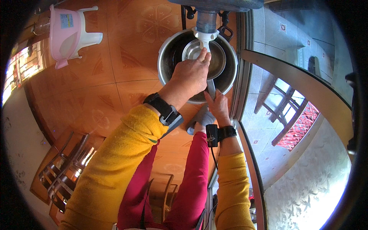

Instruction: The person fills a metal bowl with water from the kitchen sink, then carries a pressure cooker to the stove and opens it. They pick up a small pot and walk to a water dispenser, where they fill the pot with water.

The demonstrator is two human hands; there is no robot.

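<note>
A big steel pot [168, 46] stands on the orange floor under an upturned water bottle [207, 20] with a white tap [204, 36]. Inside the pot a small steel ladle [218, 57] is held below the tap. My left hand [191, 74] reaches over the pot, its fingertips pressing on the white tap. My right hand [217, 107] grips the ladle's handle at the pot's near rim. Both arms wear yellow sleeves and black wrist devices.
A pink and white child's seat [67, 32] stands at the far left on the floor. A sliding door track [239, 99] runs along the right of the pot, with a tiled area beyond. Dark wooden chairs [65, 172] stand at lower left. My red-trousered legs are below.
</note>
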